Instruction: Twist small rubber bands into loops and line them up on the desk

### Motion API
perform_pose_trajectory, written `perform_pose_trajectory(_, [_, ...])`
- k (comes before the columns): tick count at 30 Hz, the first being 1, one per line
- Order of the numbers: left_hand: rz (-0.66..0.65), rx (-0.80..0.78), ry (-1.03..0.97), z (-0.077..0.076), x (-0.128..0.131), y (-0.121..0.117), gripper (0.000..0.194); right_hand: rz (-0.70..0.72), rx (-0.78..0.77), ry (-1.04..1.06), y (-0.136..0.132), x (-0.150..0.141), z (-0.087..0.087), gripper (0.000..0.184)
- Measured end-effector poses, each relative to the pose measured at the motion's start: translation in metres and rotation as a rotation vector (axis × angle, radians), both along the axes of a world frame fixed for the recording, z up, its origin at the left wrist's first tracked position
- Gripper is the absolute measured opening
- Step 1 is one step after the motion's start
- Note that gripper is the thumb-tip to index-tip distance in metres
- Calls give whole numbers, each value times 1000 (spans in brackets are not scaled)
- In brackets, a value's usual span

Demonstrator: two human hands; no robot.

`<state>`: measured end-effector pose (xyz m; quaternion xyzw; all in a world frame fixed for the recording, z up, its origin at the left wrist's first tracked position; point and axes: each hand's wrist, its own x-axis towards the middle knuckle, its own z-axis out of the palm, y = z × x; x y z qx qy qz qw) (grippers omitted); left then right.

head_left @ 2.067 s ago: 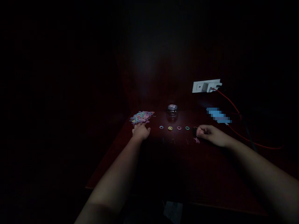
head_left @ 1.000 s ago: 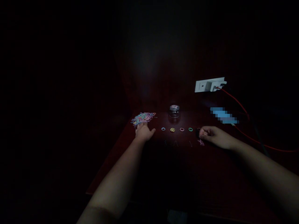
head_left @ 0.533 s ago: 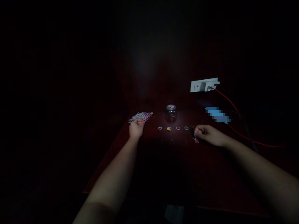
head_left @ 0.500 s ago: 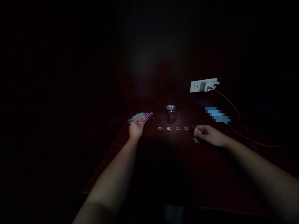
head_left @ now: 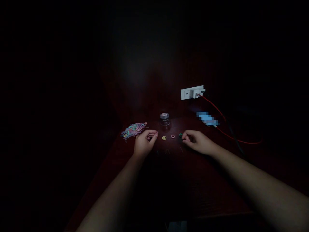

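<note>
My left hand (head_left: 145, 142) is over the table just right of a pile of small coloured rubber bands (head_left: 134, 130). Its thumb and fingers are pinched together, and what they hold, if anything, is too small to name. Beside those fingertips lie a yellow ring-shaped band (head_left: 164, 138) and a pink one (head_left: 173, 136). My right hand (head_left: 198, 141) has its fingers curled in a pinch at the edge of a green band (head_left: 180, 135); its grip is partly hidden. Thin dark strands (head_left: 167, 151) lie nearer me.
A small clear lidded jar (head_left: 164, 120) stands behind the row of bands. On the back wall a white socket (head_left: 192, 92) holds a plug with a red cable (head_left: 217, 109). A blurred blue object (head_left: 207, 119) lies at right on the dark red table (head_left: 205, 183). The surroundings are very dark.
My left hand has left the pile and moved right to the row, where the blue band is out of sight. My right hand has moved left to the green band. The view has shifted right.
</note>
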<state>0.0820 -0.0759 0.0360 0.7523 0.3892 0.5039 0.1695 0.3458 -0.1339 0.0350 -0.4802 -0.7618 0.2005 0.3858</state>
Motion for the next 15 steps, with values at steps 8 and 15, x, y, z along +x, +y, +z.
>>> perform_pose_trajectory(8, [-198, 144, 156, 11, 31, -40, 10, 71, 310, 72, -19, -38, 14, 30])
perform_pose_trajectory(15, [-221, 229, 203, 8, 34, -42, 9, 93, 298, 101, -18, -32, 13, 14])
